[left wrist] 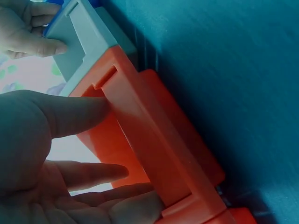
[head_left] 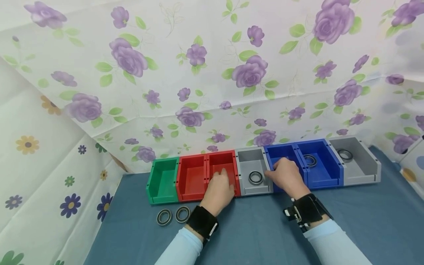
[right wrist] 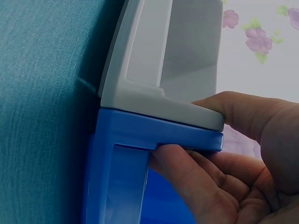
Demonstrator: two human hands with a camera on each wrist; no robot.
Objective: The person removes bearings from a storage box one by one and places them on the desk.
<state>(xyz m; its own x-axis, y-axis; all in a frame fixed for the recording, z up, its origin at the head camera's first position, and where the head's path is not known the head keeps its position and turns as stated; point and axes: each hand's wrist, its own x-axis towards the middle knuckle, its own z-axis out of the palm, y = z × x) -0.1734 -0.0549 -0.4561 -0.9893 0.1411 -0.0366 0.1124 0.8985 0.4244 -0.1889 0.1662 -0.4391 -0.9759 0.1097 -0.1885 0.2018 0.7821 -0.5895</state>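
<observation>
No legible text, labels, brands, numbers or signs in any view.

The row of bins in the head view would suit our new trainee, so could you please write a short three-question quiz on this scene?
1. How many bearings lie on the blue cloth, outside the bins?
2. True or false: the left hand is at the green bin.
3. The right hand grips the adjoining walls of which two bins? A) green and red; B) gray and blue; C) red and gray.

Key:
1. Two.
2. False; it is at the red bin beside the gray bin.
3. B, the gray bin and the blue bin next to it.
</observation>
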